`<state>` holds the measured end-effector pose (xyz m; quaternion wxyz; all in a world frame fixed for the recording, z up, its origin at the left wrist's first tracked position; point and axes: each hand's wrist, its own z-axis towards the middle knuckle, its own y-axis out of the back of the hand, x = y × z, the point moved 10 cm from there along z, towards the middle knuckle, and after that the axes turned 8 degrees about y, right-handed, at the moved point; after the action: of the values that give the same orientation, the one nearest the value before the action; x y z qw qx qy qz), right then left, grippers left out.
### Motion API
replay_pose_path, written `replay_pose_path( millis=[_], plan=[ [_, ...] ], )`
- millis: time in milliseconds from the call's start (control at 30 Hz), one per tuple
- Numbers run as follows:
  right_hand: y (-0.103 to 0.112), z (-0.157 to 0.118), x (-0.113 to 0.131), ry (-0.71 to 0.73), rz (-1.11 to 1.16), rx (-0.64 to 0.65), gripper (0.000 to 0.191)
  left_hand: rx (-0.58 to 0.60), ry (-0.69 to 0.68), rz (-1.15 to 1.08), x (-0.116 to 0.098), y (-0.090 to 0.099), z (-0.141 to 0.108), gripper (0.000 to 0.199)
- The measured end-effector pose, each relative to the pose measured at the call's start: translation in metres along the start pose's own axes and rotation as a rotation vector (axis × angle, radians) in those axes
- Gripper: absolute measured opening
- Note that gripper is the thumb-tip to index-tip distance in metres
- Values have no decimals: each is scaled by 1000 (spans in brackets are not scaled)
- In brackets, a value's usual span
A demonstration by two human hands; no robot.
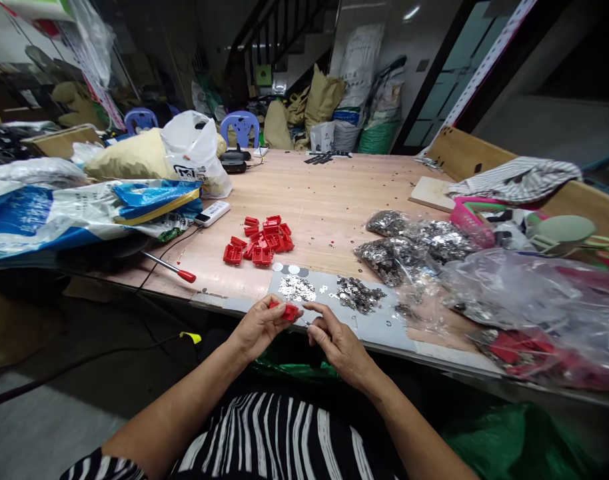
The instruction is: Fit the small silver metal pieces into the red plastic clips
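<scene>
My left hand [263, 325] pinches a small red plastic housing [289, 311] above the near table edge. Close to its right side is my right hand [340, 341], fingers curled, with a tiny shiny thing near the fingertips that is too small to make out. Just beyond both hands, a grey mat [329, 313] bears a heap of bright silver metal pieces [297, 288] and a darker heap of small metal pieces [359, 295]. Farther off to the left lies a pile of similar red plastic housings [264, 240].
Clear bags of metal parts [394, 257] and a large plastic bag [529, 293] crowd the right side. At left are a blue-white sack [84, 213], a white power bank [213, 214] with a cable, and a red-tipped lever [184, 275] jutting past the table edge.
</scene>
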<state>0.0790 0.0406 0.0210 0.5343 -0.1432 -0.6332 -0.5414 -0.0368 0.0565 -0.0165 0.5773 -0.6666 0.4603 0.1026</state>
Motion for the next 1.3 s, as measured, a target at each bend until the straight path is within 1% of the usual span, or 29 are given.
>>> replay_pose_path(
  millis=[67, 200, 267, 367, 433, 500, 567, 633, 700, 767, 833, 900, 967, 1000, 1033, 1067, 1100, 1167, 1233, 1300],
  plan=[
    [-3, 0, 6, 10, 7, 19, 41, 31, 86, -111, 13, -4, 0, 18],
    [-2, 1, 9, 20, -17, 2, 40, 39, 147, -212, 27, -7, -1, 8],
    [-1, 1, 8, 26, -30, -8, 38, 21, 174, -255, 32, -7, -1, 7],
    [0, 1, 8, 32, -53, -13, 37, -27, 211, -304, 37, -6, -3, 11],
    [2, 0, 8, 33, -76, -36, 35, -41, 218, -321, 38, -6, -4, 12],
    [4, 0, 8, 34, -88, -73, 33, -31, 204, -332, 38, -7, -4, 9],
    [7, 0, 7, 35, -63, -125, 30, 0, 187, -334, 38, -11, -4, 7],
    [9, 0, 5, 33, -16, -172, 32, 39, 174, -325, 39, -14, -4, 7],
    [8, 0, 0, 20, 22, -176, 35, 60, 156, -297, 40, -16, -4, 11],
    [8, 0, -8, -14, 26, -148, 36, 48, 131, -217, 40, -12, -4, 16],
    [15, -1, -19, -63, -30, -152, 35, 5, 94, -35, 38, -4, -5, 19],
    [32, -4, -30, -118, -168, -210, 30, -51, 43, 262, 36, 4, -6, 17],
    [52, -7, -39, -172, -358, -275, 22, -86, -47, 622, 31, 7, -7, 10],
    [60, -7, -42, -196, -451, -295, 19, -84, -100, 789, 30, 5, -8, 5],
    [67, -6, -44, -215, -534, -308, 17, -71, -151, 928, 30, 2, -9, 5],
    [72, -5, -46, -230, -605, -312, 16, -51, -189, 1033, 31, 0, -10, 11],
    [75, -2, -47, -240, -663, -308, 16, -29, -204, 1103, 33, -2, -11, 16],
    [78, 6, -49, -259, -752, -285, 17, 1, -183, 1171, 38, -1, -12, 24],
    [77, 17, -51, -261, -817, -247, 18, 7, -150, 1188, 41, 1, -12, 27],
    [75, 28, -53, -258, -867, -209, 19, 3, -129, 1150, 39, 4, -12, 26]
  ],
)
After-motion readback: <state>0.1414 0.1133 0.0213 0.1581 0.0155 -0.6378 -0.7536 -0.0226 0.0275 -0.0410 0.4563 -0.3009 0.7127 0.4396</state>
